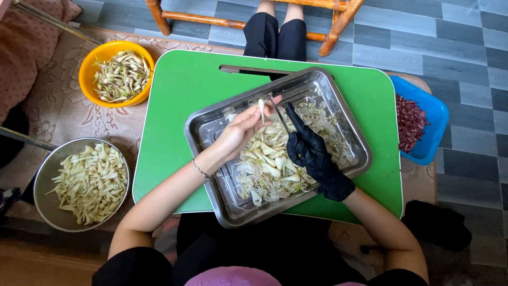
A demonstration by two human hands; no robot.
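Note:
A steel tray (211, 127) lies tilted on a green lap table (174, 106) and holds a heap of pale flower pieces (275, 159). My bare left hand (241, 130) pinches one pale floret (261, 108) above the heap. My right hand (312, 151), in a black glove, holds a thin knife (279, 114) whose blade points at that floret. The two hands are close together over the middle of the tray.
An orange bowl (89, 66) of stringy trimmings sits at the upper left. A metal strainer (45, 175) of pale peeled pieces stands at the lower left. A blue tray (435, 119) with dark red petals is on the right. Wooden chair legs (222, 21) stand beyond the table.

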